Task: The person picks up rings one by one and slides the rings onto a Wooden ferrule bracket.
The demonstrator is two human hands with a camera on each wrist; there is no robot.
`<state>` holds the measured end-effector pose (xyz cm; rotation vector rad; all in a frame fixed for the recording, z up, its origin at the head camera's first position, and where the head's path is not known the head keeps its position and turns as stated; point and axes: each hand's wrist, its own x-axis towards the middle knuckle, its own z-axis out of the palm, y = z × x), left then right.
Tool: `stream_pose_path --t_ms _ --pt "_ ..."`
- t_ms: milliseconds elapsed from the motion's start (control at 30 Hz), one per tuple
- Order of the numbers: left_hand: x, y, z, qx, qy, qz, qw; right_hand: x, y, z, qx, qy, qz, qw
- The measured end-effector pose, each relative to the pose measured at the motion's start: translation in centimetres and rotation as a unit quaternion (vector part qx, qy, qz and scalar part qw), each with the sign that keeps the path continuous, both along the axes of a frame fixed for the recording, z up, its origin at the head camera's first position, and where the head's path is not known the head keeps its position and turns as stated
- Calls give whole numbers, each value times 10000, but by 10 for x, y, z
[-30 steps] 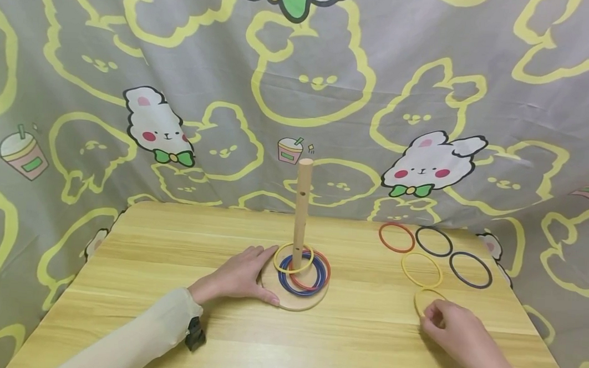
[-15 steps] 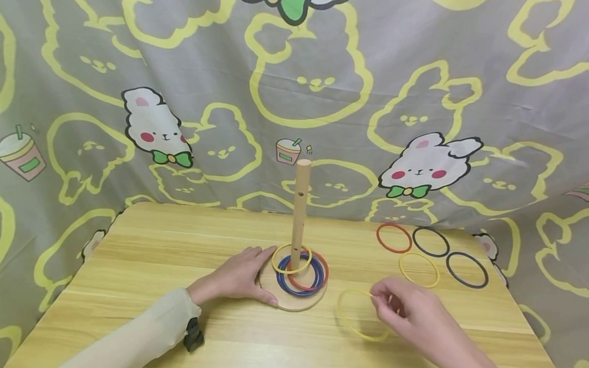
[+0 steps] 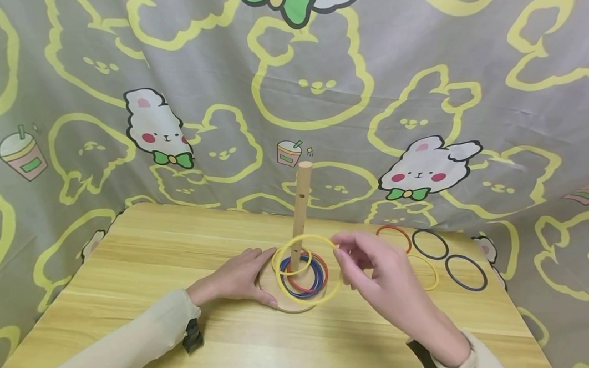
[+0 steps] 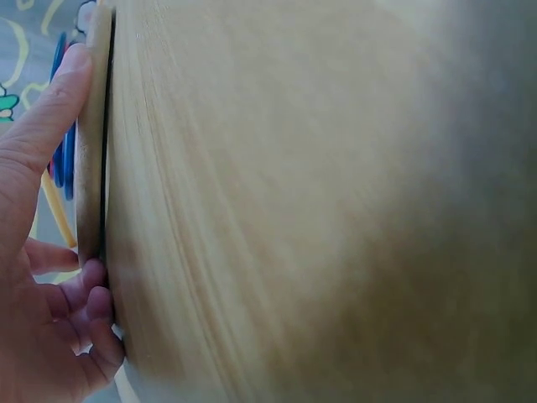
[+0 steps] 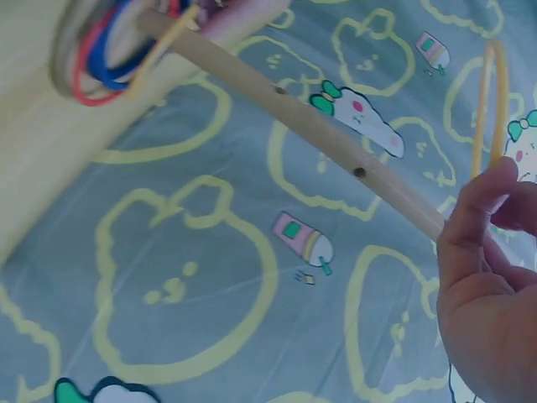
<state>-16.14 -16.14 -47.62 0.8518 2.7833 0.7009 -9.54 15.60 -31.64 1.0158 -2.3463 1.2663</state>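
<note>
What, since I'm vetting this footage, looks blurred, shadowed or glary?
Head: pale glare on the near tabletop, held yellow ring fairly clear; left wrist: tabletop grain soft, dark shadow toward the lower right; right wrist: curtain dim and bluish, wooden base blurred.

1. The tabletop (image 3: 136, 253) is pale yellow wood-grain, running out of the head view at 6 o'clock.
2. A round wooden base (image 3: 305, 283) lies flat on it.
3. From that base, toward 2 o'clock: a red ring (image 3: 410, 245), partly hidden.
4. Between 2 and 3: a dark ring (image 3: 448, 250).
5. Toward 3: a half-hidden yellow ring (image 3: 438, 279), then a dark blue ring (image 3: 486, 280).
</note>
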Motion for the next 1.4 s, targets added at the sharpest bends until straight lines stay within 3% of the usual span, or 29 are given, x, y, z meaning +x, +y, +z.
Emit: stream_pose_path --t_ms 133,333,600,800,1067,1400 --pt "-1 0 0 -8 3 19 10000 -8 -11 12 -413 -45 86 9991" --pt "-1 0 0 -60 50 -4 10000 -17 -23 26 -820 27 -92 9966" --pt "-1 0 0 -73 27 14 10000 -32 -35 42 -1649 8 -127 9862" --pt "-2 1 -1 -70 0 30 10000 -42 -38 48 -1807 -187 -224 9831" --pt "-2 0 -3 -76 22 37 10000 -52 -40 42 -1849 -715 -357 9795" --pt "0 -1 -1 -64 52 26 10000 -61 -36 14 -1470 -1053 -539 9820"
